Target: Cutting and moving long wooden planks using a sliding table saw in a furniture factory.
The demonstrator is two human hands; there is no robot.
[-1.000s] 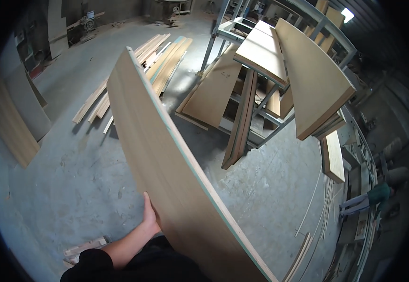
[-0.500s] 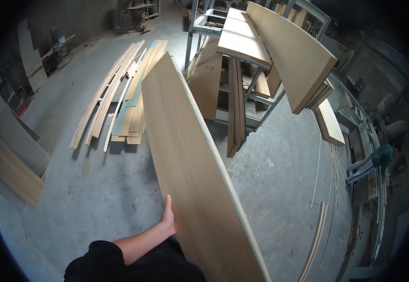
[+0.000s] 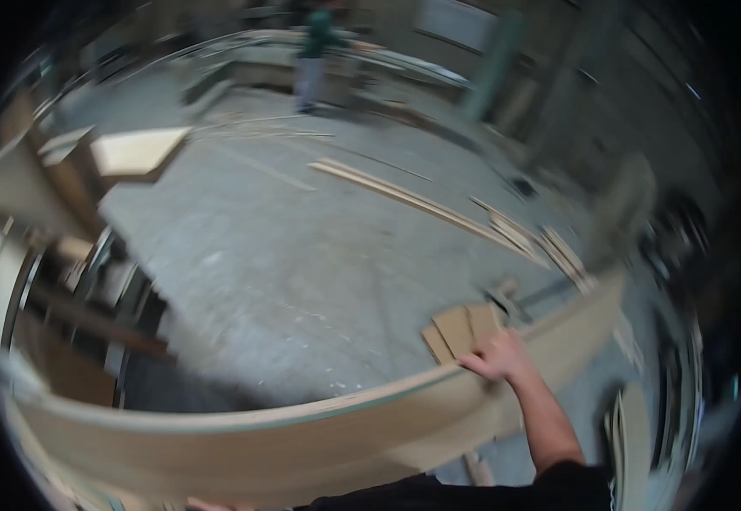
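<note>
A long wooden board with pale faces and a thin greenish line along its edge stretches across the lower part of the view, standing on its long side. My right hand is closed over its upper edge, right of the middle, with the thumb and fingers wrapped round it. Only a sliver of my left hand shows at the board's lower edge, at the bottom of the picture; it is closed on the board, and most of its fingers are hidden.
A metal rack with boards stands at the left. Small brown panels lie beyond my right hand. Long wooden strips lie on the concrete floor. A person in green stands at a far workbench.
The view has swung to the right and blurs. The board, which pointed away from me, lies crosswise now. My right hand has come into view on its upper edge; my left hand has sunk low.
</note>
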